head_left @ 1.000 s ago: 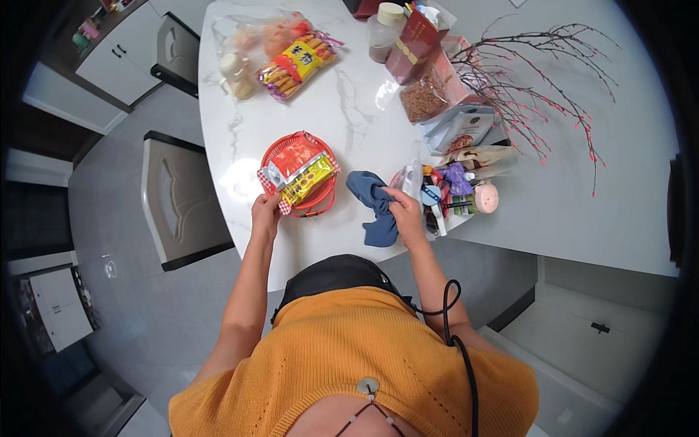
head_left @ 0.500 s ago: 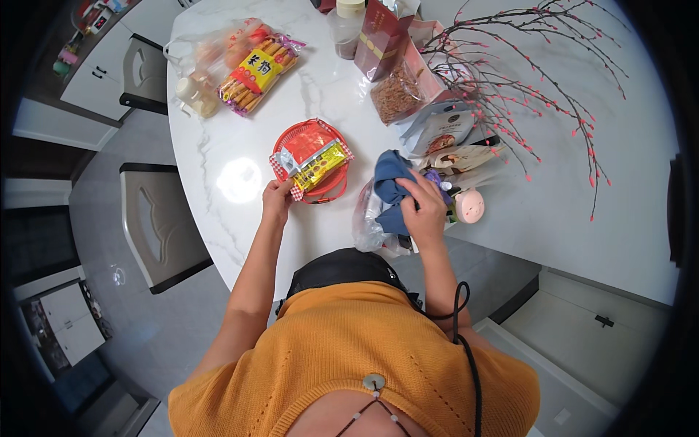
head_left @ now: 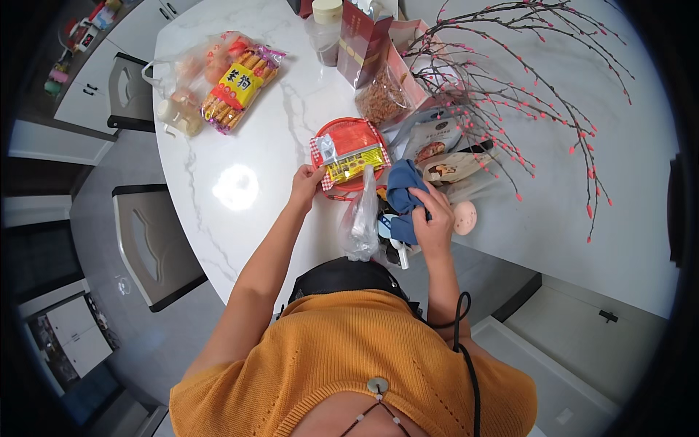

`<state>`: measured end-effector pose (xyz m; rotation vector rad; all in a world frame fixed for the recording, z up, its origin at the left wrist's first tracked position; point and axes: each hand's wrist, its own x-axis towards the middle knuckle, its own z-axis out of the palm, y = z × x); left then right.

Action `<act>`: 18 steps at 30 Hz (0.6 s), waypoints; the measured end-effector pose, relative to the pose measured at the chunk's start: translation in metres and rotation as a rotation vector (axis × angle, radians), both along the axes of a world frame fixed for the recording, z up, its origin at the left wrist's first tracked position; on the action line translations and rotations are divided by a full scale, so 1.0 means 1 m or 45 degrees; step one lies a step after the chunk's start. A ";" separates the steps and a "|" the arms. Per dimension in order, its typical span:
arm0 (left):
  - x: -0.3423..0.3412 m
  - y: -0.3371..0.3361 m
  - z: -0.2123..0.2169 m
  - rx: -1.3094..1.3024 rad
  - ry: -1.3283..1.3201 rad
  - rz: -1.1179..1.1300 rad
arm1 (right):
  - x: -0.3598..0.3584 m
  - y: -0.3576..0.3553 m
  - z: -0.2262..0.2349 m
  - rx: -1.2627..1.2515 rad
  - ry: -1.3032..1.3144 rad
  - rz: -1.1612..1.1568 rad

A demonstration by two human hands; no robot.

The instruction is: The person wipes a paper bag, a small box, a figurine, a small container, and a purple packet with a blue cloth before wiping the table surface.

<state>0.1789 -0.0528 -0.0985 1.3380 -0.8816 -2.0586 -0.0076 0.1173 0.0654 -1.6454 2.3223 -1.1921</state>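
Note:
A round red plastic basket (head_left: 344, 195) sits on the table in front of me, holding a red-checked snack packet (head_left: 348, 137) and a yellow packet (head_left: 354, 164). My left hand (head_left: 307, 185) is closed at the basket's left rim, by the checked packet's corner; the fingertips are partly hidden. To the right, my right hand (head_left: 435, 218) grips a bunched blue cloth (head_left: 405, 186). Between the basket and my body stands a crumpled clear plastic bag (head_left: 360, 227). Beside it, under the cloth, show a white tube-like item (head_left: 400, 252) and a light-blue item (head_left: 386, 225).
A pink round object (head_left: 464, 218) lies right of my right hand. Behind are snack pouches (head_left: 451, 166), a bag of brown granules (head_left: 382, 100), a dark red box (head_left: 362, 47), a jar (head_left: 325, 33) and budded branches (head_left: 524, 109). Far left are bread sticks (head_left: 242, 86) and a bottle (head_left: 179, 116).
The basket and my left hand have shifted right, closer to the cloth. The clear bag now stands upright beside the cloth, and the white item shows more. My right hand still holds the cloth.

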 end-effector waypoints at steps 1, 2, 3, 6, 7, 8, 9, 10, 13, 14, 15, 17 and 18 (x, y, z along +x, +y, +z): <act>-0.006 -0.001 0.005 -0.022 0.004 0.000 | 0.000 0.000 0.000 0.002 -0.005 -0.006; -0.010 -0.003 0.002 -0.062 -0.011 -0.023 | 0.000 0.000 0.000 0.003 -0.009 -0.009; -0.014 -0.005 -0.003 -0.103 -0.026 -0.044 | 0.000 -0.001 0.000 0.004 -0.014 -0.010; -0.019 -0.005 -0.012 -0.162 -0.090 -0.074 | 0.001 -0.004 0.002 -0.021 -0.008 -0.002; -0.019 -0.004 -0.006 -0.134 -0.108 -0.076 | 0.002 -0.006 0.004 -0.026 -0.009 0.002; -0.018 -0.003 -0.002 -0.106 -0.126 -0.075 | 0.003 -0.008 0.006 -0.031 -0.010 0.011; -0.015 0.002 -0.008 -0.130 -0.125 -0.049 | 0.005 -0.011 0.008 -0.037 -0.011 0.023; -0.011 0.006 -0.001 -0.111 -0.126 -0.026 | 0.006 -0.013 0.010 -0.034 -0.015 0.029; 0.012 0.022 0.016 -0.063 -0.171 0.066 | 0.012 -0.016 0.015 -0.036 -0.010 0.049; 0.024 0.027 0.019 -0.039 -0.172 0.081 | 0.016 -0.017 0.018 -0.041 0.002 0.056; 0.037 0.032 0.022 -0.014 -0.173 0.098 | 0.020 -0.019 0.021 -0.046 0.014 0.065; 0.063 0.044 0.030 0.030 -0.185 0.161 | 0.029 -0.022 0.023 -0.046 0.007 0.087; 0.077 0.051 0.031 0.049 -0.185 0.221 | 0.035 -0.023 0.024 -0.046 0.003 0.096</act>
